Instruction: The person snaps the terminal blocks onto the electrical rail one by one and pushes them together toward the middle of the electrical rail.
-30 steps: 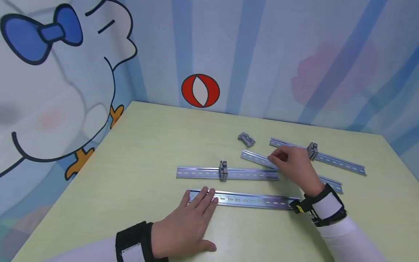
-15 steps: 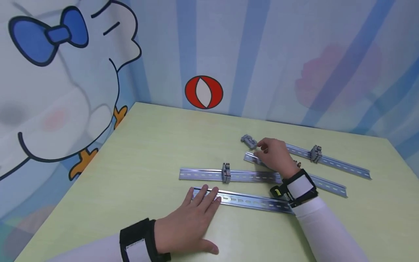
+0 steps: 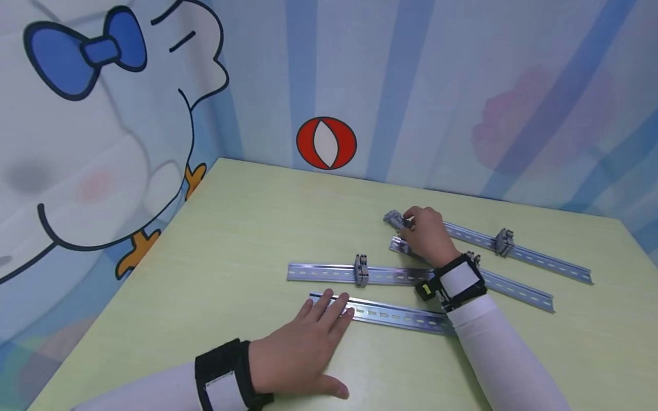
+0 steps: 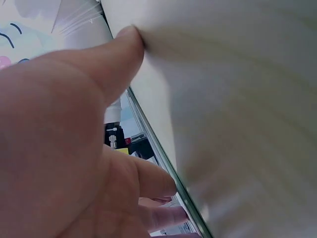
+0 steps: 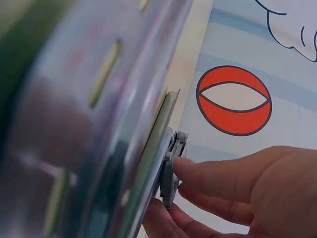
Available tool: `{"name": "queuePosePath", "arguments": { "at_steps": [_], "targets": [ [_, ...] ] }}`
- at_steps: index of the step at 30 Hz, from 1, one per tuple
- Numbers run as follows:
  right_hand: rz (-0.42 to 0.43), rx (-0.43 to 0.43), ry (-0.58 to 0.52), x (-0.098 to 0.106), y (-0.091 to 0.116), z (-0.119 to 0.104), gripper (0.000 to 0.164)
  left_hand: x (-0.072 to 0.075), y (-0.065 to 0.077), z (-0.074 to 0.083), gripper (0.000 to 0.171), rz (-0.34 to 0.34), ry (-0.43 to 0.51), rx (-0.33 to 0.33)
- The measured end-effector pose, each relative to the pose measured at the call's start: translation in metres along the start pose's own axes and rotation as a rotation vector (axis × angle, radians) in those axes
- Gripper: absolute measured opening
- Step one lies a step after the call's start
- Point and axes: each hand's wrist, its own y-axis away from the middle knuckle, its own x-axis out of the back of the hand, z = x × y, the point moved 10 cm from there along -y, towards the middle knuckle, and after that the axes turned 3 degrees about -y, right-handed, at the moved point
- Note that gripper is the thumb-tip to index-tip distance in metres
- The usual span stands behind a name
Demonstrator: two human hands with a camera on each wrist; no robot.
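At the far side of the table, my right hand (image 3: 430, 235) pinches a loose grey DIN-rail end clamp (image 3: 393, 218). In the right wrist view the thumb lies on one face of this clamp (image 5: 171, 171), with fingers beneath. My left hand (image 3: 303, 348) rests with spread, straight fingers over the left end of the nearest slotted metal DIN rail (image 3: 396, 317). Behind it lies a second rail (image 3: 319, 272) with an upright grey clamp (image 3: 361, 270) near its middle. The right forearm and wristband cover the right ends of both rails.
A third rail (image 3: 519, 288) runs slanting under the right hand, its clamp (image 3: 473, 258) partly hidden by the wristband. Farther back is a fourth rail (image 3: 550, 264) carrying another clamp (image 3: 504, 242). Printed wall sheets (image 3: 411, 85) border the table (image 3: 247, 217) at the back and left.
My right hand has moved left and away from me, from above the third rail to the loose clamp, and now pinches it. The left hand stays on the nearest rail.
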Motion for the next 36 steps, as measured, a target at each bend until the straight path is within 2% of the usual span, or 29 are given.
{"name": "queuePosePath", "arguments": {
  "at_steps": [8, 14, 20, 28, 36],
  "targets": [
    [0.041, -0.033, -0.043, 0.007, 0.002, 0.007, 0.037, 0.001, -0.001, 0.002, 0.107, -0.021, -0.013, 0.010],
    [0.031, -0.049, -0.066, 0.007, 0.002, 0.011, 0.041, 0.000, -0.001, 0.002, 0.108, -0.025, -0.020, 0.014],
    [-0.015, -0.019, -0.070, 0.005, 0.002, 0.005, 0.037, -0.002, -0.001, 0.001, 0.108, -0.042, -0.014, 0.016],
    [-0.124, 0.053, -0.111, 0.003, 0.008, -0.011, 0.047, 0.000, -0.001, 0.003, 0.107, -0.018, -0.056, 0.014],
    [-0.202, 0.015, -0.149, 0.016, 0.026, -0.014, 0.034, 0.006, 0.002, 0.006, 0.102, 0.030, -0.148, 0.019]
  ]
}}
